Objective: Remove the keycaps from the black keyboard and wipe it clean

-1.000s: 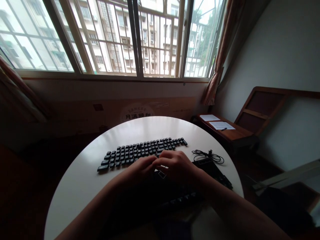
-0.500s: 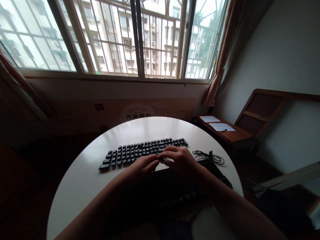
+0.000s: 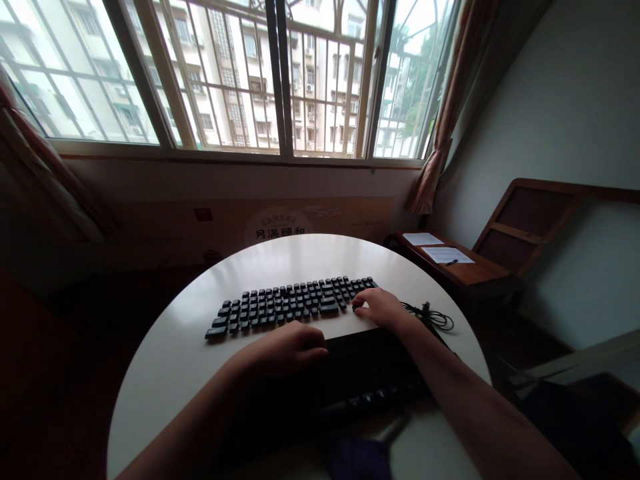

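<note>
Rows of loose black keycaps [image 3: 270, 310] lie on the white round table, set out in a keyboard's layout. At the right end of the rows, my right hand [image 3: 383, 309] pinches a small dark keycap [image 3: 355, 308] at the table surface. My left hand [image 3: 297, 343] is over the far edge of a black keyboard [image 3: 373, 357], its fingers curled in and closed. Whatever those fingers hold, if anything, is hidden. A few keys [image 3: 373, 398] show along the keyboard's near side, while its left part is dark and partly covered by my forearm.
A coiled black cable [image 3: 437, 320] lies on the table [image 3: 165, 373] right of the keyboard. Beyond the table's right edge, a wooden chair [image 3: 485, 273] holds paper sheets [image 3: 447, 255] and a pen [image 3: 452, 262]. A purple item [image 3: 357, 459] is at the near edge.
My hands were together above the keyboard's far edge and have parted. The right hand moved right to the keycap rows; the left drew back slightly, nearer to me. The view shifted a little.
</note>
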The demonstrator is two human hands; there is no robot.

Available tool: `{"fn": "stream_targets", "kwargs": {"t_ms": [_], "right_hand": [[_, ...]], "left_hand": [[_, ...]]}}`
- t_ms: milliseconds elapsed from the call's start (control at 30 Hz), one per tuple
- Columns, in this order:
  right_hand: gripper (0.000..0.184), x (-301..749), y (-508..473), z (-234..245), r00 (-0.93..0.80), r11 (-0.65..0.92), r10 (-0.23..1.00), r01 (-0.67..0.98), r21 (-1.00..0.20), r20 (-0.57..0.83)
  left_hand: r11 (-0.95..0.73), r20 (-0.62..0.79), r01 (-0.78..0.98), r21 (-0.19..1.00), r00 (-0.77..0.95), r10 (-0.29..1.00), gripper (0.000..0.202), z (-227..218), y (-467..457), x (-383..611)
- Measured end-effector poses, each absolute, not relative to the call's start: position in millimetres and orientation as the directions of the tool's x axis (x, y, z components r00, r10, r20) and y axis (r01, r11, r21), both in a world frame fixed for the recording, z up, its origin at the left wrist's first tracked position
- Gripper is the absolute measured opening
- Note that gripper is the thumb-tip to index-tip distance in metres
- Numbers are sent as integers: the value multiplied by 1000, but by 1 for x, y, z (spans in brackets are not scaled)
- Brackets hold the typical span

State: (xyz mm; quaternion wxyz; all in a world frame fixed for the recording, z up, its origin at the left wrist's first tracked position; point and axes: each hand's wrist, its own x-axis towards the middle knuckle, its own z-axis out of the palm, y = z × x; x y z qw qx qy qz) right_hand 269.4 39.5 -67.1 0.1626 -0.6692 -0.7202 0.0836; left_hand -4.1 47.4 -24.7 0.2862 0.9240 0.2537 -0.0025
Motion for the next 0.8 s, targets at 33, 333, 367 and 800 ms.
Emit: {"fn": "stream_targets", "kwargs": {"t_ms": [33, 333, 367, 800], "right_hand": [[22, 268, 40, -68, -44, 84, 992, 937, -340, 121], [20, 264, 40, -71, 15, 35, 990, 934, -355, 138], [19, 263, 40, -71, 18, 33, 990, 935, -354, 141], [17, 257, 43, -74, 19, 43, 984, 938, -345, 177]], "left_hand": [[-711, -151, 469, 524, 872, 465, 28, -25, 48, -4], [-724, -139, 447, 526, 885, 445, 27, -25, 48, -5], [-725, -136, 445, 525, 885, 444, 27, -25, 48, -5], [-723, -130, 431, 539, 891, 434, 28, -24, 47, -6]]}}
